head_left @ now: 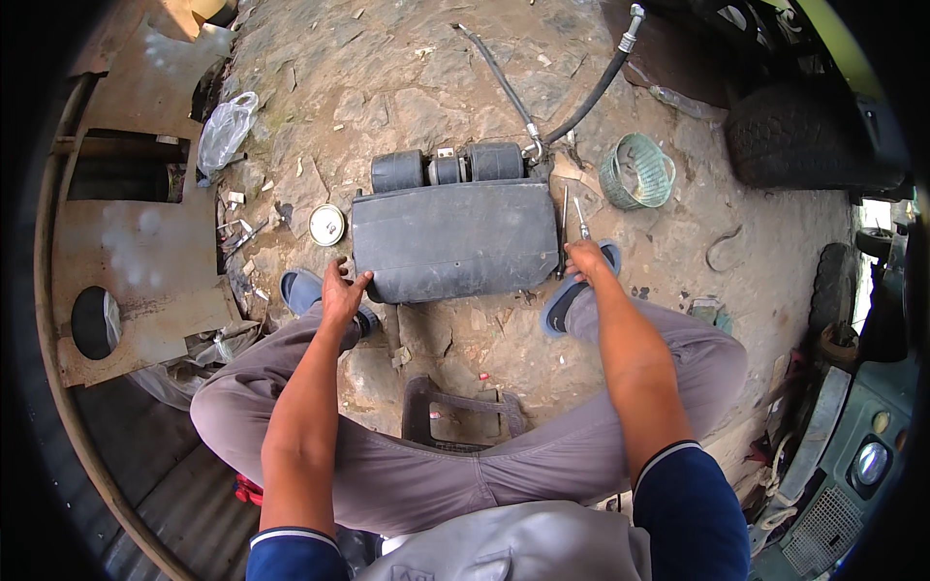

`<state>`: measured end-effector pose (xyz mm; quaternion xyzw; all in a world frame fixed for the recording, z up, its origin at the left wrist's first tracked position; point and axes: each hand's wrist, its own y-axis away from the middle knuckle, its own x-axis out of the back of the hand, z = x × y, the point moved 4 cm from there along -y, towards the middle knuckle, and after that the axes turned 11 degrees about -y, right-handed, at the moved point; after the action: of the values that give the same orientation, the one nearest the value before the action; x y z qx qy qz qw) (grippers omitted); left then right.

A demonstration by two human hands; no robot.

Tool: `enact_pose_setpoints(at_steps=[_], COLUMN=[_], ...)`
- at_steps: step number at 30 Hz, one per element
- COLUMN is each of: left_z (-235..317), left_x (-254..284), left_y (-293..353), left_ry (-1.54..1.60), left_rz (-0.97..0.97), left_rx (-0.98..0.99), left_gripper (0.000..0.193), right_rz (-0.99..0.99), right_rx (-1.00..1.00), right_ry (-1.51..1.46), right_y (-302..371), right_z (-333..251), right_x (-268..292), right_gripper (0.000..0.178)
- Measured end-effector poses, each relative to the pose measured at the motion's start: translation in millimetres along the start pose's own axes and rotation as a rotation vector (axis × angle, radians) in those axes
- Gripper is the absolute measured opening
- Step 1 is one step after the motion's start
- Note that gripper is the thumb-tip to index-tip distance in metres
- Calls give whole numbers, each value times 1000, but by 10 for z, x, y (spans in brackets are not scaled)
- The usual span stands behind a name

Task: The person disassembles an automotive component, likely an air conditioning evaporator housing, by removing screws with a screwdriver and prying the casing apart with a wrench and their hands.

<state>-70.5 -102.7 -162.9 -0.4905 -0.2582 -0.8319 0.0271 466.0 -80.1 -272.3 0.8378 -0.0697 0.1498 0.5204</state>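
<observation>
A black plastic blower unit with a wide curved housing lies on the ground in front of me, its round fan casings on the far side. My left hand is open at the near left corner, thumb against the housing and fingers apart. By the near right corner, my right hand has its fingers curled together; whatever is in them is hidden. Just beyond that hand are a slim screwdriver-like tool and a thin metal rod. Two black hoses with metal fittings extend from the unit's far right.
A round tin stands left of the unit; a green plastic basket is at its right. Cut board panels and a plastic bag line the left. A tyre lies far right. A dark frame is between my legs.
</observation>
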Motion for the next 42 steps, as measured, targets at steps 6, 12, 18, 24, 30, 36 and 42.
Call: enact_pose_setpoints(at_steps=[6, 12, 18, 24, 30, 36, 42], left_z=[17, -6, 51, -81, 42, -114, -77], left_x=[-143, -134, -97, -132, -182, -176, -199], left_y=[-107, -58, -44, -59, -72, -32, -59], left_ry=[221, 253, 322, 335, 330, 293, 324], left_rz=[-198, -228, -294, -270, -255, -228, -260], left_rx=[73, 136, 169, 164, 139, 152, 161], left_gripper=[63, 62, 62, 61, 62, 63, 61], right_rz=[45, 225, 234, 226, 222, 263, 273], right_rx=[-70, 21, 27, 80, 122, 92, 112], right_ry=[147, 453, 481, 481, 539, 485, 513], right_y=[-318, -316, -373, -436, -707, -486, -653], right_z=[118, 102, 74, 8, 195, 190, 231], right_x=[80, -141, -183, -233, -68, -302, -179], right_gripper=[33, 37, 38, 36, 36, 32, 33])
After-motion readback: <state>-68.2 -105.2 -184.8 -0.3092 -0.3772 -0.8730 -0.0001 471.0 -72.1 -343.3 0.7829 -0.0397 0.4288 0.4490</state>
